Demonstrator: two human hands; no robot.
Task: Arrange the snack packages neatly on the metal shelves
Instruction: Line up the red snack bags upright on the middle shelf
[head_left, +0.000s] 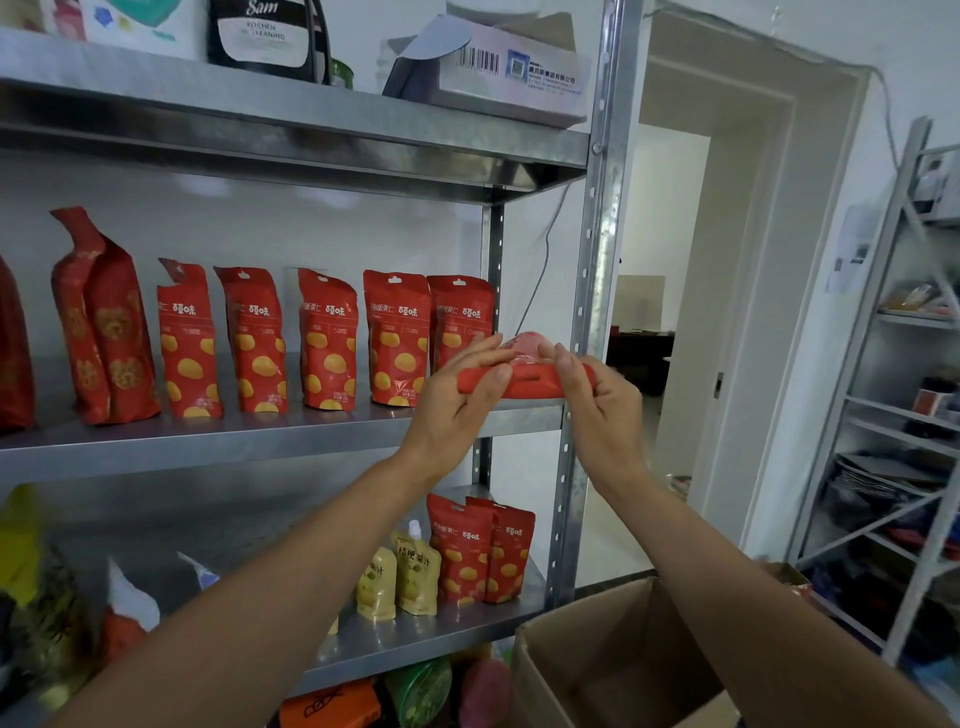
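Red snack pouch (530, 383) between both hands (457, 400) (602, 410)

Middle shelf (260, 441): five spotted red pouches (327, 340) stand upright in a row, faces forward, the two rightmost touching. A taller red bag (104, 322) stands to their left. A sixth pouch (524, 382) is tipped flat over the front right corner, pinched between the left hand (462, 395) and the right hand (597, 410). Lower shelf (415, 639): two matching pouches (480, 551) stand overlapping at the right end.
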